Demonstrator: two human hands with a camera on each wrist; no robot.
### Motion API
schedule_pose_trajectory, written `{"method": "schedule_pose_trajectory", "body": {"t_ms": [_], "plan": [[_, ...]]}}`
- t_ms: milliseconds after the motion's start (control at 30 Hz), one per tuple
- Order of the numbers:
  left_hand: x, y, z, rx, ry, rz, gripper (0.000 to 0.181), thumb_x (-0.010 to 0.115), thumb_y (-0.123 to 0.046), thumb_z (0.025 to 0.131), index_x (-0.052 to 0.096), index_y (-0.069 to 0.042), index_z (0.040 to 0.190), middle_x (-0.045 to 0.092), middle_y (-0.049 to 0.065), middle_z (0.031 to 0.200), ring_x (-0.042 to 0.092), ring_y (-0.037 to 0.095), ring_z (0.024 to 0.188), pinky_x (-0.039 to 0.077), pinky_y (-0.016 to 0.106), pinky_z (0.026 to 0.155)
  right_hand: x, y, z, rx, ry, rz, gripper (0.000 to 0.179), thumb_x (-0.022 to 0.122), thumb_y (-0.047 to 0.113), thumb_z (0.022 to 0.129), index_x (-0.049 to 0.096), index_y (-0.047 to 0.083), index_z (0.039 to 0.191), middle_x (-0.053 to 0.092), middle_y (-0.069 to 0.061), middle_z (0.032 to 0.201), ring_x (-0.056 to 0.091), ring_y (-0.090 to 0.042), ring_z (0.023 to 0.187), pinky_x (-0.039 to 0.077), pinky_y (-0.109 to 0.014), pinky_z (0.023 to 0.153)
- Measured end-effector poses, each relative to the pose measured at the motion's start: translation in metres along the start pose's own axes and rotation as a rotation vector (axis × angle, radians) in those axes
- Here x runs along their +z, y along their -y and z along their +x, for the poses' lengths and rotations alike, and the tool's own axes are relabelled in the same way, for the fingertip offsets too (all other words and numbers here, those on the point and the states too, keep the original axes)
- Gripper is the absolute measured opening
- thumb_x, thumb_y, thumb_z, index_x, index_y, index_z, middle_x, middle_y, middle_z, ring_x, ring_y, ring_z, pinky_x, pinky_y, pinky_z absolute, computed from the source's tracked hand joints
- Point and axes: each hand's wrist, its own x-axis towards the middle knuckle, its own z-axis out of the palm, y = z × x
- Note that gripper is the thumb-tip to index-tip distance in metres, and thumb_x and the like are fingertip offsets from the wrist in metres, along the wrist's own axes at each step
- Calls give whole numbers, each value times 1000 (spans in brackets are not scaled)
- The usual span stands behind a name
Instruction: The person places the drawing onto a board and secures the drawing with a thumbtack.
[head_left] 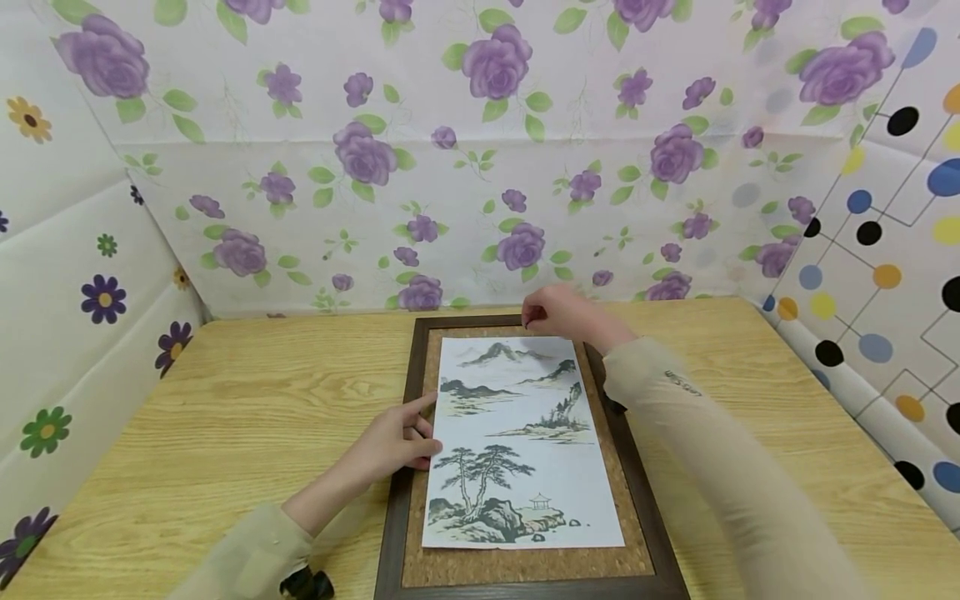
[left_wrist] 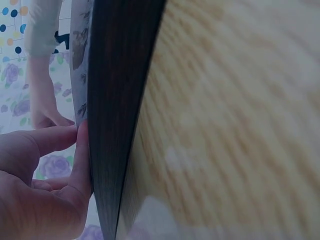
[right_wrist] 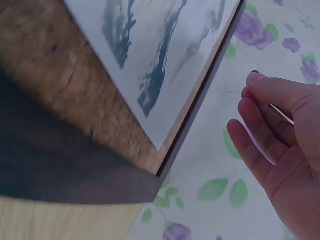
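A white sheet (head_left: 517,467) printed with an ink landscape of mountains, pines and a pavilion lies on a cork board (head_left: 450,571) with a dark brown frame (head_left: 395,500). My left hand (head_left: 393,442) is at the sheet's left side, thumb and index finger spread and resting on its edge. Its other fingers bend over the frame. Above the board's top edge, toward the right, my right hand (head_left: 562,315) pinches a small blue pin (right_wrist: 255,72) between thumb and index finger. Most of the pin is hidden by the fingertips; the remaining fingers are loosely bent.
The board lies on a wood-grain table (head_left: 285,392). Behind it stands a wall sheet (head_left: 450,192) with purple roses. A flower-patterned sheet (head_left: 82,350) borders the left side and a dotted one (head_left: 885,275) the right.
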Motion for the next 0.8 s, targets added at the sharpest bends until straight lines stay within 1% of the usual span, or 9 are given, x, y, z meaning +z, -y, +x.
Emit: {"method": "schedule_pose_trajectory", "body": {"t_ms": [167, 333, 467, 567, 633, 800], "plan": [[0, 0, -1, 0, 1, -4, 76, 68, -5, 91, 28, -2, 155, 62, 13, 93, 68, 17, 74, 62, 34, 68, 9, 3, 13, 8, 14, 22, 5, 70, 9, 91, 73, 6, 88, 73, -4, 86, 67, -14, 79, 57, -30, 76], [0, -1, -2, 5, 3, 1, 76, 68, -7, 91, 28, -2, 155, 62, 13, 93, 68, 17, 74, 62, 34, 68, 17, 2, 19, 21, 26, 38, 5, 71, 9, 91, 73, 6, 87, 73, -5, 87, 67, -15, 80, 57, -31, 77], [0, -1, -1, 3, 6, 3, 77, 68, -6, 91, 27, -2, 155, 62, 12, 92, 68, 18, 73, 62, 34, 68, 24, 2, 23, 52, 65, 41, 8, 67, 5, 92, 74, 8, 89, 73, -5, 90, 66, -16, 82, 56, -32, 80], [0, -2, -1, -2, 6, 6, 77, 68, -6, 90, 27, -1, 155, 62, 12, 91, 68, 17, 73, 62, 34, 68, 28, 3, 24, 75, 87, 38, 9, 66, 5, 93, 74, 8, 90, 73, -6, 90, 64, -17, 83, 54, -33, 80], [0, -2, -1, -2, 5, 14, 77, 69, -6, 90, 27, -1, 155, 62, 12, 91, 68, 17, 72, 62, 33, 68, 31, 2, 24, 82, 91, 29, 8, 67, 6, 93, 73, 9, 90, 72, -6, 90, 63, -17, 82, 53, -32, 79], [1, -1, 0, 24, 7, 45, 78, 69, -5, 90, 27, 0, 155, 62, 13, 90, 66, 17, 70, 61, 30, 66, 33, 1, 24, 94, 82, 8, 7, 68, 8, 93, 73, 11, 90, 73, -5, 91, 63, -17, 83, 53, -33, 80]]}}
